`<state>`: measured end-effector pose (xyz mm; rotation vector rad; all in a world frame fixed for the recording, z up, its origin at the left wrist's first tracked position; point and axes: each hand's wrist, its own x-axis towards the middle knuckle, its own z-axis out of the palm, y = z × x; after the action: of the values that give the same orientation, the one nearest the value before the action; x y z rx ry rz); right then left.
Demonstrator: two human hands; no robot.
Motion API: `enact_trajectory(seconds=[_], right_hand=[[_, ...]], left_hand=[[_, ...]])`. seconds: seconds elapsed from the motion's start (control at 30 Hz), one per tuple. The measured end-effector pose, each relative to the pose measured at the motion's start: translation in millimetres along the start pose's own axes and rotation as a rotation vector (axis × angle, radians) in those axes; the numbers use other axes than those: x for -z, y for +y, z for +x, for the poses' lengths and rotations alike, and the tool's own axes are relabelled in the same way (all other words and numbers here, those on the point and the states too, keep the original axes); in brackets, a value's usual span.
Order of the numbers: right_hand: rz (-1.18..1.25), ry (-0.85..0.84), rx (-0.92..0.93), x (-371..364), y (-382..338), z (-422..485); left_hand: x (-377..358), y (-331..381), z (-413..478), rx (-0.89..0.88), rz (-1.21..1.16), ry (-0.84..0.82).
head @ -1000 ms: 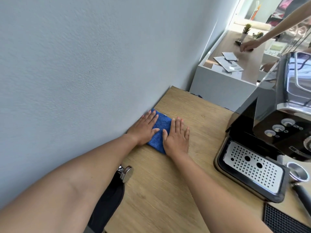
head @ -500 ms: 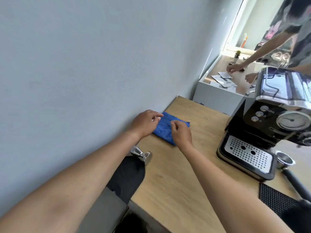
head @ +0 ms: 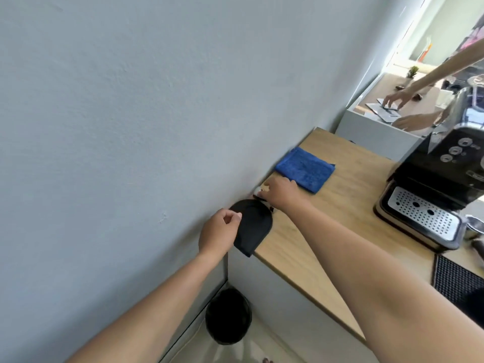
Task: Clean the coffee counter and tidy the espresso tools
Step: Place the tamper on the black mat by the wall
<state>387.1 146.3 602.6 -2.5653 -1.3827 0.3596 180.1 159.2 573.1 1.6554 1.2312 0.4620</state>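
Observation:
A folded blue cloth [head: 305, 170] lies flat on the wooden counter [head: 348, 195] against the grey wall, with no hand on it. A black tamping mat [head: 252, 229] hangs over the counter's near left corner. My left hand [head: 218, 234] pinches the mat's left edge. My right hand [head: 281, 192] is closed over a small metal tamper [head: 258, 190] at the mat's far end. Only a bit of silver shows beside the fingers.
A black espresso machine [head: 440, 179] with a perforated drip tray [head: 421, 218] stands at the right. A portafilter [head: 475, 226] and a black ribbed mat [head: 455, 281] lie by it. A black bin [head: 227, 315] stands on the floor below. Another person's hands [head: 395, 98] handle papers on the far desk.
Both hands have left the blue cloth and moved back toward me. The left now holds the black mat and the right covers the tamper. The view has tilted down.

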Motion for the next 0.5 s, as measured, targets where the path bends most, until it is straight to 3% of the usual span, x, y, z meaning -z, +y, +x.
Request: enact_trajectory(seconds=[0.1,0.27,0.5], right_hand=[[-0.116,-0.05,0.022,-5,-12,2],[-0.112,-0.082,-0.009,-13,-13,0],[-0.105,-0.057,0.015,-20,-5,-4]], left_hand=[[-3,-30,-14,0.205,-0.081,0.061],[-15,-44,-10,0.602,-0.541,-0.018],[-31,-45,4,0.61,-0.759,0.018]])
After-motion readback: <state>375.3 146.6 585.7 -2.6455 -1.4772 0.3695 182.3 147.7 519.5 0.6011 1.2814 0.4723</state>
